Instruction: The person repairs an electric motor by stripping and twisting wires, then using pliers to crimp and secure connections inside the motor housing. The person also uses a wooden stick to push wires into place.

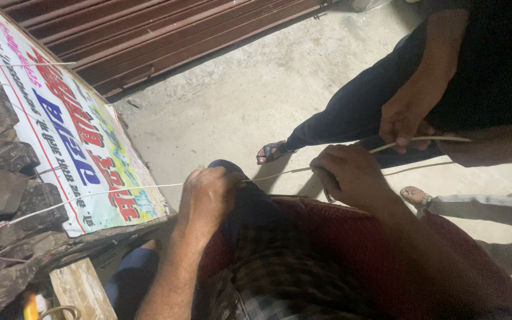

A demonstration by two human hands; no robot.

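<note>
Over a bare concrete floor, seen from the head camera, the person's left hand rests knuckles-up on a dark-trousered knee, fingers curled down and pressed together over a thin pale wire. That wire runs taut from this hand leftward across the lower edge of a printed banner to a heap of dark rusted metal scraps at far left. Right hand sits further right, fingers curled in a loose fist around the same line, where the wire thickens into a pale stick-like length; whether fingertips pinch it cannot be told. Between the two hands the wire hangs just above the knee. A second person stands close at upper right in dark clothes, one hand closed on the pale length just beside the wearer's right hand, nearly touching it. A sandalled foot shows beyond the knee; another sandalled foot lies at right. Brown corrugated shutter closes the top. Checked cloth and red fabric cover the lap.
</note>
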